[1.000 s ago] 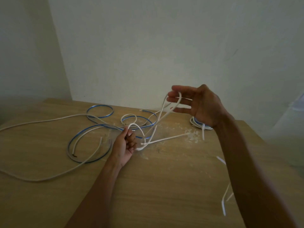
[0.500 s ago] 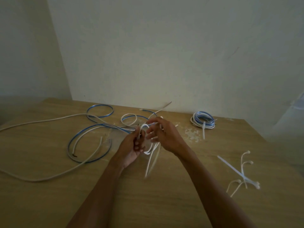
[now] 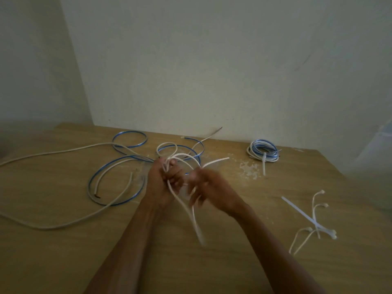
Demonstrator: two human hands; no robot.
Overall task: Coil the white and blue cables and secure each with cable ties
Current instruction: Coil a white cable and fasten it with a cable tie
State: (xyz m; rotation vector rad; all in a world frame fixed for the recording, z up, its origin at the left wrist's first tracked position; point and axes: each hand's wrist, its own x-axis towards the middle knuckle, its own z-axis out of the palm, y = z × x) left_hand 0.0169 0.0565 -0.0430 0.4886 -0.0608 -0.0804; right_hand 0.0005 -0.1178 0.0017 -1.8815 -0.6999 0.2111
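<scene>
A second ago the right hand (image 3: 214,188) was raised at 1 o'clock with the white cable (image 3: 196,224) stretched out. Now it sits just beside the left hand (image 3: 161,185) at the middle of the counter (image 3: 63,262), and the gathered loops hang lower, toward 6 o'clock. The left hand grips those loops in curled fingers. The right hand is too blurred to tell whether it holds anything. More white cable trails off toward 9 o'clock. Loose blue cable (image 3: 129,131) sprawls from 9 to 12 o'clock. One tied coil (image 3: 263,150) lies at 1 o'clock. About five cable ties (image 3: 307,216) overlap at 4 o'clock.
</scene>
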